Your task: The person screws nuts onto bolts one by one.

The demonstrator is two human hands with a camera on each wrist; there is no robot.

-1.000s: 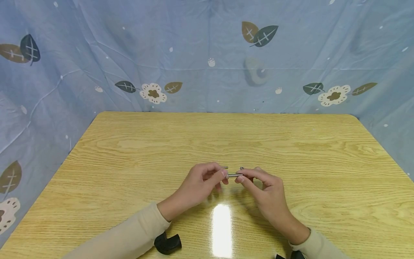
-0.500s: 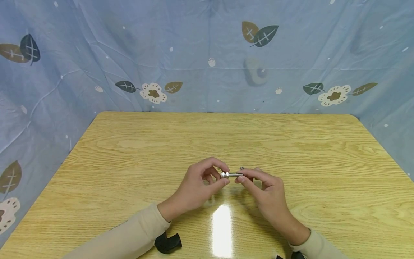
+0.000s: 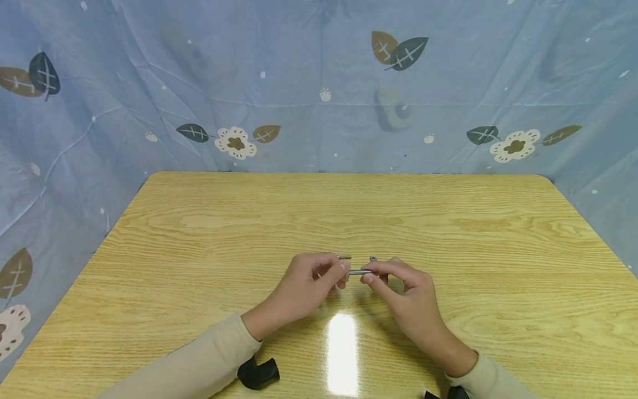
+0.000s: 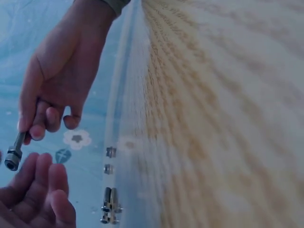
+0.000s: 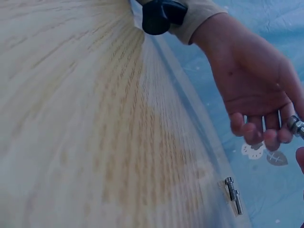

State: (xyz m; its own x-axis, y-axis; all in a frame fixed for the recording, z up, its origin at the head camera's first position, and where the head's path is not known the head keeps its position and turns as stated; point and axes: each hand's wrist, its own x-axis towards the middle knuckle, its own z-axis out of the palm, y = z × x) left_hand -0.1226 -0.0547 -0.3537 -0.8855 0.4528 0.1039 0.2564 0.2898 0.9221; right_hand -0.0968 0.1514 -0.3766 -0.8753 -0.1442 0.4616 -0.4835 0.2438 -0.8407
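My right hand point(image 3: 413, 296) pinches the threaded end of a metal bolt point(image 3: 359, 272), held level above the table. At the bolt's other end, the thumb and fingers of my left hand point(image 3: 310, 282) close around the head and hide it in the head view. A nut point(image 4: 15, 153) sits on the shank next to the bolt's socket head, seen in the left wrist view. Just beyond the hands, loose bolts point(image 3: 344, 256) lie on the table, partly hidden by my left hand. A loose nut point(image 3: 372, 259) lies beyond my right fingertips.
The wooden table point(image 3: 199, 221) runs back to a blue patterned curtain point(image 3: 319, 83). A black wrist mount point(image 3: 259, 374) shows under the left sleeve. Loose nuts point(image 4: 109, 160) and several bolts point(image 4: 109, 204) lie grouped together in the left wrist view.
Half a second ago my left thumb and fingers stood apart, showing the bolt's head and nut. Now they have closed over that end again. My right hand keeps its grip in nearly the same place.
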